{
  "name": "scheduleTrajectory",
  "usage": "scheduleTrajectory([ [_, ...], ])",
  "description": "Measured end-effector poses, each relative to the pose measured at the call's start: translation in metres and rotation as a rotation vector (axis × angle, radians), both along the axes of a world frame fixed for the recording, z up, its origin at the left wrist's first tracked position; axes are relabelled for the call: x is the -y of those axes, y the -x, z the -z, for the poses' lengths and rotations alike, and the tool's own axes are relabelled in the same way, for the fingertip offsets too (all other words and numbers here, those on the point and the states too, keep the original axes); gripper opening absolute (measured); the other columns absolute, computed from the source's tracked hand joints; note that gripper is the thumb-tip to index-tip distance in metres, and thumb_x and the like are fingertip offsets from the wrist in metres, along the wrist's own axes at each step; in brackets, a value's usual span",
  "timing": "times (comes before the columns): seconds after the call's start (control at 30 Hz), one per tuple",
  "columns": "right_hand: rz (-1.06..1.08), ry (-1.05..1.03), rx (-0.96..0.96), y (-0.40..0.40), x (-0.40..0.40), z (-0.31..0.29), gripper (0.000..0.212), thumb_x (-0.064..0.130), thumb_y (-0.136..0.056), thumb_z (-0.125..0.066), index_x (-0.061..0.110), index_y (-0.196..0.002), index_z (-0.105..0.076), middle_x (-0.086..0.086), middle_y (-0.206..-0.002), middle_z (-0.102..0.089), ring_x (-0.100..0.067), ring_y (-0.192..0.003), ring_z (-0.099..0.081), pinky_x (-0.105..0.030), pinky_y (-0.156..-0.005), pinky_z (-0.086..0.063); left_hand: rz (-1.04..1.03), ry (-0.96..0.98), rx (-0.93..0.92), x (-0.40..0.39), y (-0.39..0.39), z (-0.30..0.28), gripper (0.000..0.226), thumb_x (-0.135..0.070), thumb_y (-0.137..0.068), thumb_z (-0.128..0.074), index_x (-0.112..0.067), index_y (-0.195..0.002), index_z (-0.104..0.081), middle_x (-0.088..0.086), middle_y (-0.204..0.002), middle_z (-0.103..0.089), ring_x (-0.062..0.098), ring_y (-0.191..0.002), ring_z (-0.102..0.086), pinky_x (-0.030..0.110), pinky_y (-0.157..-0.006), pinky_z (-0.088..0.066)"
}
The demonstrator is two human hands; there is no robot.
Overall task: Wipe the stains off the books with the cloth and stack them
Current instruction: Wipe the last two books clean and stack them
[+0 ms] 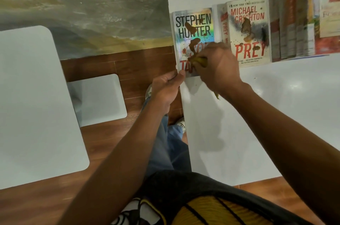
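Right hand: your right hand (217,66) holds the yellow-green cloth (201,60) bunched in its grip, pressed to the lower cover of the Stephen Hunter book (193,28).
Left hand: your left hand (168,86) pinches that book's near left corner, at the counter's left edge.
Stephen Hunter book: flat on the white counter (276,114) near its far left corner, brown stains across the cover.
Prey book: the Michael Crichton book (248,22) lies just right of it, also stained.
Far right edge: a row of other books (292,22) beside it.
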State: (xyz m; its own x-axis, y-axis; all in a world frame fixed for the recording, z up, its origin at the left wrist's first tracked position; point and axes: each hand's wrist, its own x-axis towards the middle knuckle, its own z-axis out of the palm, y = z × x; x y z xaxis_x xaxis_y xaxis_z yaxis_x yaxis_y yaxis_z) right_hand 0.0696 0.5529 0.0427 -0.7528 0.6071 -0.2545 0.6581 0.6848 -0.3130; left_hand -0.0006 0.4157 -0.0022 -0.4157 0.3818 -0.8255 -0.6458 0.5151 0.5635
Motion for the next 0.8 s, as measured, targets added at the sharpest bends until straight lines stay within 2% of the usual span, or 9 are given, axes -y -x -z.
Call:
scheduleTrajectory([
  [0.07,-0.116,0.004,0.013,-0.002,0.006,-0.001,0.023,0.035,-0.091,-0.069,0.016,-0.104,-0.072,-0.003,-0.107,-0.067,-0.019,-0.099,-0.061,-0.033,-0.081,-0.056,0.003,-0.012,0.001,0.000,0.001,0.000,0.034,-0.030,-0.094,-0.069,-0.016,-0.125,-0.070,-0.023,-0.092,-0.067,-0.009,-0.081,-0.062,0.003,-0.062,-0.047],
  [0.2,0.011,-0.015,0.019,0.004,-0.001,0.000,0.025,0.035,-0.092,-0.069,0.016,-0.106,-0.072,-0.003,-0.109,-0.067,-0.018,-0.096,-0.062,-0.027,-0.079,-0.049,-0.006,-0.014,0.006,0.001,0.002,0.000,0.033,-0.029,-0.093,-0.070,-0.015,-0.123,-0.071,-0.026,-0.085,-0.065,-0.008,-0.080,-0.061,0.002,-0.059,-0.044],
  [0.33,-0.114,-0.013,0.049,0.004,0.006,-0.003,0.022,0.035,-0.092,-0.067,0.016,-0.102,-0.072,-0.003,-0.107,-0.067,-0.018,-0.096,-0.061,-0.029,-0.077,-0.053,-0.006,-0.028,-0.008,0.001,0.001,0.001,0.030,-0.026,-0.094,-0.068,-0.014,-0.122,-0.071,-0.024,-0.086,-0.067,-0.004,-0.083,-0.063,0.004,-0.062,-0.047],
  [0.43,0.044,-0.048,0.046,0.017,-0.001,-0.001,0.025,0.037,-0.093,-0.064,0.016,-0.105,-0.070,-0.003,-0.108,-0.066,-0.016,-0.092,-0.060,-0.025,-0.073,-0.045,-0.009,-0.036,-0.005,0.002,0.001,0.002,0.028,-0.023,-0.096,-0.067,-0.010,-0.120,-0.072,-0.023,-0.085,-0.068,-0.006,-0.077,-0.066,0.005,-0.062,-0.047],
  [0.57,-0.052,-0.032,0.062,0.008,0.009,-0.002,0.020,0.033,-0.092,-0.067,0.015,-0.100,-0.070,-0.002,-0.103,-0.065,-0.018,-0.091,-0.060,-0.029,-0.073,-0.052,-0.006,-0.065,-0.012,0.004,0.001,0.001,0.028,-0.021,-0.096,-0.067,-0.009,-0.121,-0.071,-0.021,-0.086,-0.071,-0.005,-0.082,-0.069,0.007,-0.069,-0.050],
  [0.7,0.069,-0.024,0.046,0.007,-0.001,-0.004,0.021,0.033,-0.092,-0.067,0.014,-0.101,-0.073,-0.003,-0.104,-0.068,-0.019,-0.089,-0.062,-0.028,-0.074,-0.052,0.004,-0.066,-0.016,0.002,0.004,0.000,0.030,-0.024,-0.094,-0.069,-0.010,-0.121,-0.072,-0.018,-0.090,-0.071,-0.002,-0.083,-0.066,0.005,-0.065,-0.048],
  [0.8,-0.072,-0.019,0.070,0.006,0.005,-0.008,0.018,0.029,-0.093,-0.067,0.014,-0.100,-0.073,-0.003,-0.105,-0.067,-0.020,-0.094,-0.062,-0.027,-0.075,-0.047,0.001,-0.064,-0.017,0.003,0.004,0.001,0.030,-0.026,-0.093,-0.070,-0.012,-0.119,-0.073,-0.018,-0.091,-0.071,0.002,-0.090,-0.066,0.006,-0.067,-0.051],
])
